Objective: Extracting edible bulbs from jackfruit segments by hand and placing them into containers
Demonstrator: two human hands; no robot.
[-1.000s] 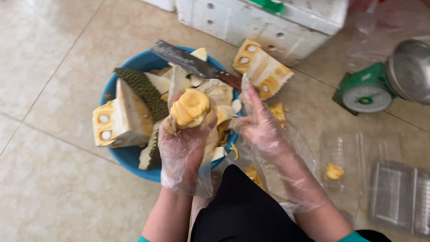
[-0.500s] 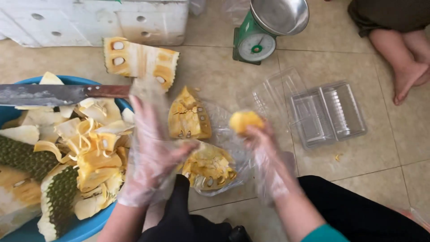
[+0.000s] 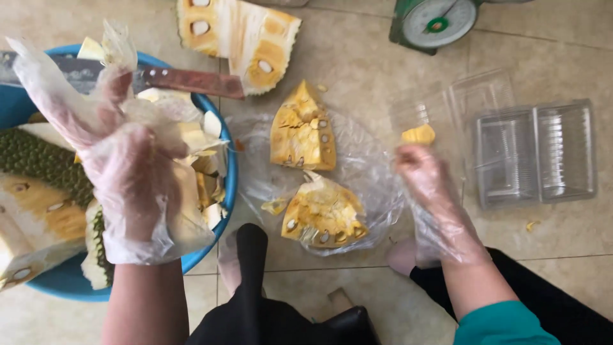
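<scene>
My left hand (image 3: 124, 163), in a loose clear plastic glove, hovers open over the blue basin (image 3: 225, 185) of jackfruit rind and scraps. My right hand (image 3: 423, 171), also gloved, is blurred with its fingers apart and nothing in it. It hangs just below a yellow jackfruit pod (image 3: 419, 135) lying in a clear plastic tray (image 3: 440, 105). Two cut jackfruit chunks (image 3: 303, 137) lie on a clear plastic sheet (image 3: 377, 191) on the tiled floor between my hands.
A cleaver with a reddish handle (image 3: 191, 82) rests across the basin. A large jackfruit section (image 3: 239, 35) lies at the top. A green weighing scale (image 3: 437, 22) stands at the top right, and stacked clear trays (image 3: 536, 153) lie at the right.
The view shifted left. My right hand let go of the yellow pod, which now lies in the clear tray. My left hand lifted over the basin.
</scene>
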